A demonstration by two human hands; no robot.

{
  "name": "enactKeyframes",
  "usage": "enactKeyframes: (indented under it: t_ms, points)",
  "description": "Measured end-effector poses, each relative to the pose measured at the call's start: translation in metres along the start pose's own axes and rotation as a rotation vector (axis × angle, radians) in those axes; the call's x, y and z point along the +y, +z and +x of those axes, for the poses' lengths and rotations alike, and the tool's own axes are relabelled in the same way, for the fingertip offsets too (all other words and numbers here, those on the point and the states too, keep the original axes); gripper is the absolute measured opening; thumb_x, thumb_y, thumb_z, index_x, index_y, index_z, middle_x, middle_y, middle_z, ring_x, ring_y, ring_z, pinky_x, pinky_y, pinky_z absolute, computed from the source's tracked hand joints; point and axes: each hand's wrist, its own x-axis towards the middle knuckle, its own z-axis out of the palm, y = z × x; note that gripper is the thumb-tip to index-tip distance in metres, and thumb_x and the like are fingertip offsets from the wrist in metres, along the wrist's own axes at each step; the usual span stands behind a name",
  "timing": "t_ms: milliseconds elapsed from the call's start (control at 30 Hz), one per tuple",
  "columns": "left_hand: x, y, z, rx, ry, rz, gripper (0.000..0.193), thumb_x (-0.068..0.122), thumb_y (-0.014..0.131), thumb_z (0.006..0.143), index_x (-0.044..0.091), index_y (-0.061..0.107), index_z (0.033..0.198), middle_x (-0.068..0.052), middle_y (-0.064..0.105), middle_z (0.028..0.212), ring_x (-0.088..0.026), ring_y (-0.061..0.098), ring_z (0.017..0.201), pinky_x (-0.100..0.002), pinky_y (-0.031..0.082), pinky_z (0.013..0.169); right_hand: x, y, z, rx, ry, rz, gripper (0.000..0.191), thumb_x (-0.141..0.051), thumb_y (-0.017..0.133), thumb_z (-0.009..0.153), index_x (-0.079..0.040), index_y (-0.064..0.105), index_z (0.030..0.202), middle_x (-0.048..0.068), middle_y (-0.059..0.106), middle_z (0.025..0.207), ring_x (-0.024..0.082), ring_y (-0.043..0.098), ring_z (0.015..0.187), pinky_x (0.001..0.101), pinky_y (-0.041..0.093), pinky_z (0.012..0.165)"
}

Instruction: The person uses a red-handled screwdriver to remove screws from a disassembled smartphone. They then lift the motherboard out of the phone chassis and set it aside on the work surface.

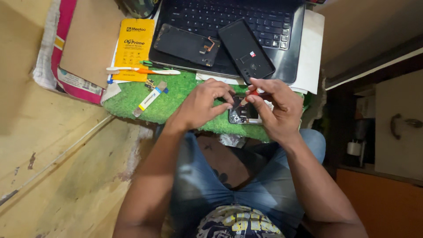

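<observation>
The opened phone (243, 113) lies on the green mat (176, 94) right at its near edge, above my knees, with its circuit side up (most of it is hidden under my fingers). My left hand (203, 105) rests on its left end, fingers curled together and pressing down on the frame to steady it. My right hand (275, 108) is pinched shut around a small red-handled screwdriver (251, 94), whose tip angles down to the left onto the phone's upper part.

Just beyond my hands, a laptop (229, 31) sits at the far end of the mat. On it lie two flat dark parts side by side: a screen panel (185, 44) with a short orange ribbon at its edge, and a black back cover (246, 48), tilted. To the left of the laptop is a yellow packet (133, 48), with a white and orange tool (141, 70) lying across its lower edge. Nearer, on the mat, a thin strip (150, 99) lies slanted.
</observation>
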Motion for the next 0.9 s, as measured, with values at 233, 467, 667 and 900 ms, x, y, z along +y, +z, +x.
enactKeyframes:
  t_ms: [233,467,667,900]
  points:
    - [-0.003,0.0,0.0,-0.013,-0.051,-0.038,0.012,0.013,0.079,0.083,0.006,0.074,0.091,-0.008,0.075,0.111,-0.029,0.067,0.109,-0.04,0.052,0.099,-0.003,-0.002,0.0,-0.006,-0.015,-0.048,0.031,0.004,0.073,0.099,0.004,0.067,0.13,0.013,0.07,0.111,0.017,0.072,0.1,0.0276,0.062,0.088]
    - [-0.001,0.0,0.0,-0.008,-0.042,-0.05,0.013,0.012,0.079,0.083,0.005,0.073,0.092,-0.008,0.075,0.112,-0.029,0.067,0.111,-0.04,0.051,0.099,-0.003,-0.004,0.0,-0.009,-0.028,-0.059,0.031,0.004,0.074,0.099,0.004,0.067,0.13,0.014,0.07,0.112,0.018,0.072,0.101,0.0284,0.062,0.089]
    - [-0.001,0.001,0.0,-0.012,-0.057,-0.051,0.012,0.012,0.079,0.082,0.005,0.073,0.091,-0.007,0.075,0.111,-0.028,0.067,0.109,-0.04,0.052,0.098,-0.004,-0.002,0.0,-0.014,-0.017,-0.039,0.031,0.005,0.073,0.099,0.004,0.066,0.13,0.014,0.069,0.113,0.018,0.072,0.103,0.0286,0.062,0.09]
    - [-0.001,0.0,0.0,-0.015,-0.031,-0.028,0.009,0.012,0.077,0.083,0.007,0.074,0.089,-0.006,0.075,0.113,-0.027,0.068,0.11,-0.039,0.052,0.099,-0.015,-0.004,0.003,-0.101,-0.148,-0.216,0.035,0.007,0.074,0.096,0.0,0.067,0.129,0.013,0.073,0.111,0.021,0.073,0.101,0.0305,0.059,0.089]
